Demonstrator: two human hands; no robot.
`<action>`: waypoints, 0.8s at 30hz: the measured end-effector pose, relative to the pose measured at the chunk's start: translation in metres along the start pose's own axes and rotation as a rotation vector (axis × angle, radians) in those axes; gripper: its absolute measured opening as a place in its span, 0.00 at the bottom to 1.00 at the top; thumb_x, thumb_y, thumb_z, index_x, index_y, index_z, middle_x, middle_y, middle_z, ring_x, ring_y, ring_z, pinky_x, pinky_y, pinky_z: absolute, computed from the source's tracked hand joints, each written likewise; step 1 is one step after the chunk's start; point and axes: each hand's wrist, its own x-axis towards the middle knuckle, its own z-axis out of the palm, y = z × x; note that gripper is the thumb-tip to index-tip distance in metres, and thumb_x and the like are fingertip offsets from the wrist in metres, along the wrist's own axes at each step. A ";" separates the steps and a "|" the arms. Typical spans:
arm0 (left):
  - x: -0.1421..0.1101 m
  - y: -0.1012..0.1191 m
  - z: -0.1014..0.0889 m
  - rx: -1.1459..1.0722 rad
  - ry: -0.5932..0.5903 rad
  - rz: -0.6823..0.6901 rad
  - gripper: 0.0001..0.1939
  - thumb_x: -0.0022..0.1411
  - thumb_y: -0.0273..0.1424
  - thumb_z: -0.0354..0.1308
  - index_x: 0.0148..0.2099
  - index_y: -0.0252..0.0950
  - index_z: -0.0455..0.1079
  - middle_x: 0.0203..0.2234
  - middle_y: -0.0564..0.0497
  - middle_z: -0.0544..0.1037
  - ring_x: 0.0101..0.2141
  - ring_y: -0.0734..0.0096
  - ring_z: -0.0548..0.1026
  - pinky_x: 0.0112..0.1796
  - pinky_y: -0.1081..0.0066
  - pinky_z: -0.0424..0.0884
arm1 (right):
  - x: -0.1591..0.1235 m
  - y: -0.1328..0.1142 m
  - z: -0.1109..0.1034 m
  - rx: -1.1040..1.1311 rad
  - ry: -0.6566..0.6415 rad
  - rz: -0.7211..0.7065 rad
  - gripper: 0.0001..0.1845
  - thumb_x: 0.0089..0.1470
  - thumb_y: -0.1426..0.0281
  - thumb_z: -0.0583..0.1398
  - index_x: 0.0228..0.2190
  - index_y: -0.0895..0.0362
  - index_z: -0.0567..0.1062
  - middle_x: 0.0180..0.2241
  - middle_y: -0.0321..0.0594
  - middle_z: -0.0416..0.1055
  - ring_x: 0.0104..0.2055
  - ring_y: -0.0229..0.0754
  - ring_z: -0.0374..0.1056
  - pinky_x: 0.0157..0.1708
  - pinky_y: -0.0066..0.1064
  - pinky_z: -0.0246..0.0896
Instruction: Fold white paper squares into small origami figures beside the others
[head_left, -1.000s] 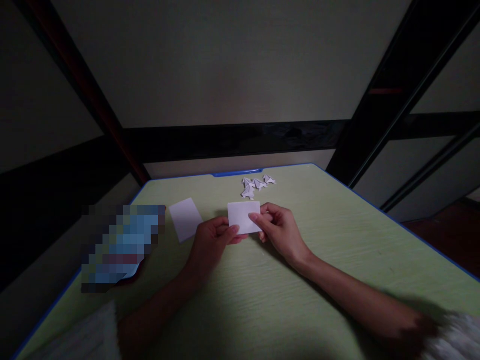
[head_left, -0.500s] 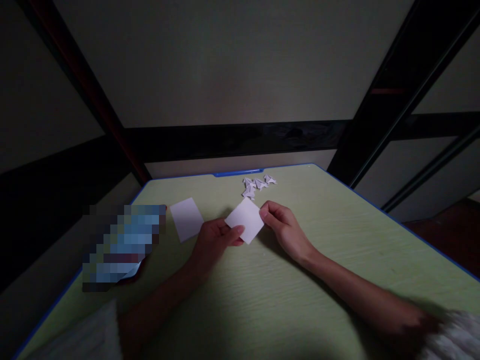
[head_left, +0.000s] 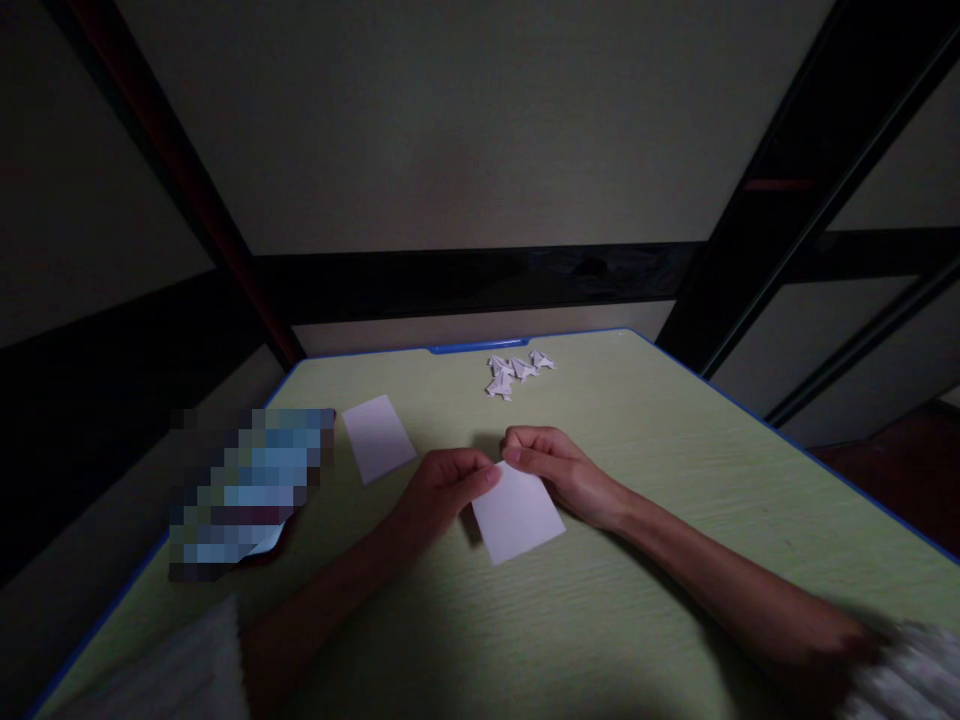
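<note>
1. The person's left hand (head_left: pixel 450 485) is closed in a pinch on the sheet (head_left: pixel 517 515), its thumb lying on top near the far left corner.
2. The right hand (head_left: pixel 555 470) is also pinched nearly closed, thumb uppermost, at the far edge of the same sheet; how its fingers sit underneath is hidden.
3. Both hands are close together, thumb tips near each other with a narrow gap between.
4. The sheet is white and plain, and extends from the hands toward the person, over the middle of the worktop (head_left: pixel 637 610). Whether its near edge touches the surface cannot be told.
5. A second sheet (head_left: pixel 379 438), also white, lies flat beyond the left hand and to its left, just beside it.
6. Four folded papers (head_left: pixel 523 369) sit in a cluster beyond the hands, near the far edge; three are bunched together, with the fourth at their right end.
7. On the left lies a device (head_left: pixel 262 500), mostly pixelated.
8. The worktop is pale green with a blue rim, and a blue strip (head_left: pixel 480 347) runs along part of its far edge.
</note>
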 end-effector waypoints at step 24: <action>-0.001 0.000 -0.001 0.092 -0.037 0.027 0.13 0.45 0.37 0.52 0.16 0.34 0.58 0.10 0.59 0.56 0.14 0.82 0.52 0.17 0.77 0.47 | -0.002 -0.006 -0.003 -0.106 -0.052 0.059 0.19 0.42 0.57 0.57 0.15 0.59 0.63 0.12 0.27 0.54 0.13 0.27 0.48 0.12 0.21 0.38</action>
